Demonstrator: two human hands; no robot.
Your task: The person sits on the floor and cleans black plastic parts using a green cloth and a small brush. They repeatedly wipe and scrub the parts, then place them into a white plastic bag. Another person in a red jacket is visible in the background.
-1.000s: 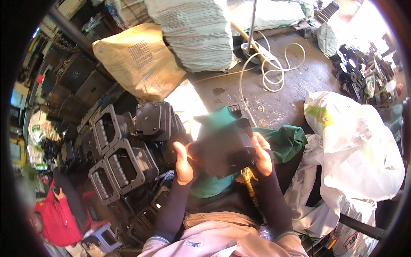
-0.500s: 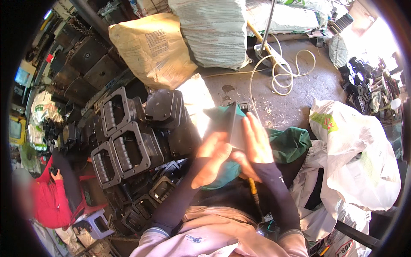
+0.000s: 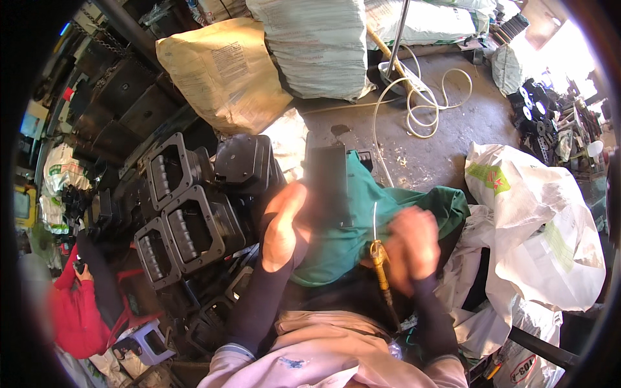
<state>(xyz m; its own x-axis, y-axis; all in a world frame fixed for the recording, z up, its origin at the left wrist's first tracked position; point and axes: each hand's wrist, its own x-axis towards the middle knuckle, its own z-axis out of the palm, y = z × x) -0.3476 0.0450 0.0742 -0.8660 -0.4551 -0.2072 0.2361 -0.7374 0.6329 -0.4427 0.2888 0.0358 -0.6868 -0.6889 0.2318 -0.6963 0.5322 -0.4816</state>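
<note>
My left hand (image 3: 284, 226) grips the near left side of a dark, flat-faced box-like part (image 3: 328, 184), somewhat blurred, above a green cloth (image 3: 356, 249) spread over my lap. My right hand (image 3: 414, 244) is apart from the part, at the right side of the cloth. Motion smears its fingers, so whether they hold anything does not show. Just left of that hand, a yellow-handled tool (image 3: 380, 266) with a thin pale rod pointing away from me lies against the cloth.
Black housings with ribbed insides (image 3: 197, 226) are stacked at my left. Beyond them stand a tan paper sack (image 3: 226, 71) and a white sack (image 3: 314, 52). A pale hose (image 3: 420, 123) coils on the floor. A crumpled white sack (image 3: 537, 226) lies right; a person in red (image 3: 81, 317) sits far left.
My right hand has left the part and moved down and right, beside the yellow-handled tool. The part, still with my left hand, has turned its broad dark face up and shifted left.
</note>
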